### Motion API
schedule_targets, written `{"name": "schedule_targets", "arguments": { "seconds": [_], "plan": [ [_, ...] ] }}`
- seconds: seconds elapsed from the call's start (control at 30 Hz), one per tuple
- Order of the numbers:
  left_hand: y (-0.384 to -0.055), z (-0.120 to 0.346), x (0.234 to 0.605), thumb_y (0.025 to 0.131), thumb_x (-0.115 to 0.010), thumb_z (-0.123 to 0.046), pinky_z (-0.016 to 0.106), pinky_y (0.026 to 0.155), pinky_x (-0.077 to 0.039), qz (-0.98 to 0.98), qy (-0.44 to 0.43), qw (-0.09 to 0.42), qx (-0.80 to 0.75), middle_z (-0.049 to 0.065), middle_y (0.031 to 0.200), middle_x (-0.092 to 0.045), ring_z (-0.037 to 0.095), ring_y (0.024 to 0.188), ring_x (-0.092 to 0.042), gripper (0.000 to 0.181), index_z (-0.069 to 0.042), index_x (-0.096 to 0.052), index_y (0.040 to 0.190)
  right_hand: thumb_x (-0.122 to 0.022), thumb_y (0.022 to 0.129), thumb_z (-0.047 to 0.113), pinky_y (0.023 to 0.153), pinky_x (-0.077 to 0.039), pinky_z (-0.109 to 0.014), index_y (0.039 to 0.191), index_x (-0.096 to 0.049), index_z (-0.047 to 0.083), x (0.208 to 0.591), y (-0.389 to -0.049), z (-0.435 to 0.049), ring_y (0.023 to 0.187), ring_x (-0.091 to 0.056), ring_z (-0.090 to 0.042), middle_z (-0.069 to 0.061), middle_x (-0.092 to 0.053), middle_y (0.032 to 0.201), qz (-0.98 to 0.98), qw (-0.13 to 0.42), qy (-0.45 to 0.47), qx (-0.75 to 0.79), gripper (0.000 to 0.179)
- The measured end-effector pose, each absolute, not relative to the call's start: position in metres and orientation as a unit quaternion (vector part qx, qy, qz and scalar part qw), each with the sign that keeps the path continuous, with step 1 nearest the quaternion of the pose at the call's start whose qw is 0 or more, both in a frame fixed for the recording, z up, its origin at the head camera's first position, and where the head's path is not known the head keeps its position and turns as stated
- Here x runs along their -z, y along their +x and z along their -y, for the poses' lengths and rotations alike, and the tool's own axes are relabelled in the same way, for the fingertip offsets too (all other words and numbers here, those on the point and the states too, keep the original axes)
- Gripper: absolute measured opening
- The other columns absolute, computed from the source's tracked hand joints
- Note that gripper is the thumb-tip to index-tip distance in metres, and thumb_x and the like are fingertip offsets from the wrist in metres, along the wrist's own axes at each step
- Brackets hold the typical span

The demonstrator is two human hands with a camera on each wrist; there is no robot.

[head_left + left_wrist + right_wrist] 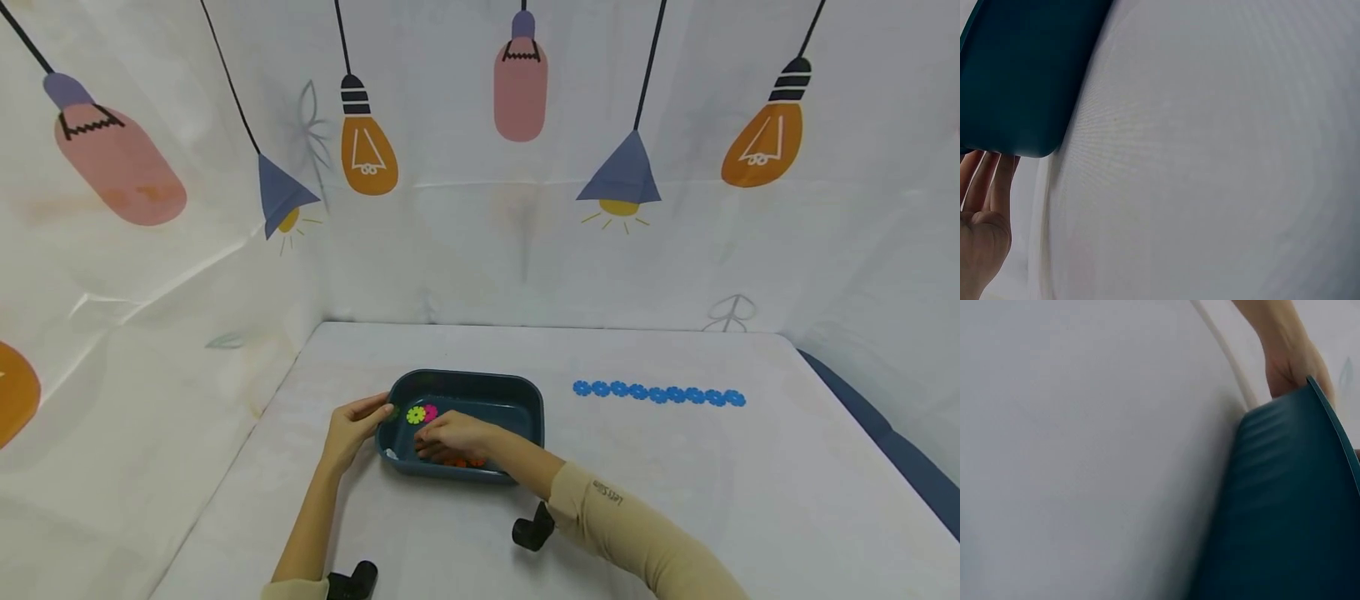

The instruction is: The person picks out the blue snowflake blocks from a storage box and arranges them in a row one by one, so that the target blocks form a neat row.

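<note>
A dark teal plastic tray (pixel 528 417) lies on the white table. My left hand (pixel 352 429) grips its left end, thumb at the rim and fingers against the outer wall; the left wrist view shows those fingers touching the tray's end (pixel 1022 81). Inside the tray, my right hand (pixel 457 437) reaches down with bent fingers; whether they pinch anything is hidden. Beyond it lie a yellow flower-shaped piece (pixel 416 415) and a pink flower-shaped piece (pixel 431 412). Orange flower-shaped pieces (pixel 477 462) show under the right hand. In the right wrist view, the left hand (pixel 1300 369) appears behind the tray.
On the table (pixel 637 500), to the right of the tray, a straight row of several blue flower-shaped pieces (pixel 657 395) lies side by side. White sheeting (pixel 450 250) printed with lamps hangs behind and at the sides. A dark blue edge (pixel 885 433) shows beyond the table's right side.
</note>
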State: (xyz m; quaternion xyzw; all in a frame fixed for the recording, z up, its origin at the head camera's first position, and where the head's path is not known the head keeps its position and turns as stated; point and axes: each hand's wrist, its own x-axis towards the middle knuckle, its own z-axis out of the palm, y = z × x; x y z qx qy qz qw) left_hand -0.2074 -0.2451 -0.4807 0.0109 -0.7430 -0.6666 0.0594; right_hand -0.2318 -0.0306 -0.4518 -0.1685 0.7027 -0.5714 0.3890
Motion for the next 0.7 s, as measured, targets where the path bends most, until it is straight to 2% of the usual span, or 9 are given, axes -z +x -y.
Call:
{"name": "schedule_targets", "arguments": {
  "seconds": [0.27, 0.5, 0.6, 0.7],
  "plan": [
    [-0.209, 0.243, 0.482, 0.087, -0.068, -0.013, 0.022, 0.073, -0.054, 0.740, 0.018, 0.063, 0.669, 0.024, 0.120, -0.060, 0.003, 0.089, -0.064, 0.041, 0.008, -0.059, 0.121, -0.043, 0.098, 0.001, 0.098, -0.043, -0.044, 0.125, -0.052, -0.015, 0.450, -0.253, 0.013, 0.121, -0.050, -0.037, -0.029, -0.051, 0.129, -0.707, 0.309, -0.136, 0.622, 0.032],
    [-0.210, 0.243, 0.482, 0.087, -0.068, -0.014, 0.021, 0.072, -0.054, 0.744, 0.015, 0.064, 0.665, 0.025, 0.119, -0.060, 0.002, 0.089, -0.064, 0.041, 0.008, -0.059, 0.121, -0.047, 0.094, -0.005, 0.092, -0.048, -0.040, 0.126, -0.052, -0.013, 0.449, -0.266, -0.004, 0.115, -0.055, -0.037, -0.029, -0.054, 0.126, -0.696, 0.225, -0.042, 0.681, 0.033],
    [-0.209, 0.244, 0.482, 0.087, -0.068, -0.014, 0.021, 0.073, -0.054, 0.745, 0.015, 0.062, 0.664, 0.025, 0.120, -0.060, 0.002, 0.089, -0.064, 0.042, 0.008, -0.058, 0.122, -0.050, 0.092, -0.006, 0.087, -0.052, -0.037, 0.124, -0.053, -0.012, 0.449, -0.266, -0.005, 0.108, -0.060, -0.034, -0.029, -0.056, 0.124, -0.685, 0.219, -0.003, 0.695, 0.033],
    [-0.209, 0.245, 0.483, 0.087, -0.068, -0.014, 0.021, 0.073, -0.054, 0.744, 0.015, 0.062, 0.665, 0.025, 0.120, -0.060, 0.003, 0.090, -0.064, 0.042, 0.009, -0.058, 0.122, -0.054, 0.089, -0.008, 0.083, -0.054, -0.035, 0.123, -0.055, -0.012, 0.450, -0.263, -0.001, 0.101, -0.063, -0.031, -0.029, -0.058, 0.121, -0.671, 0.237, 0.023, 0.703, 0.034]
  ]
}}
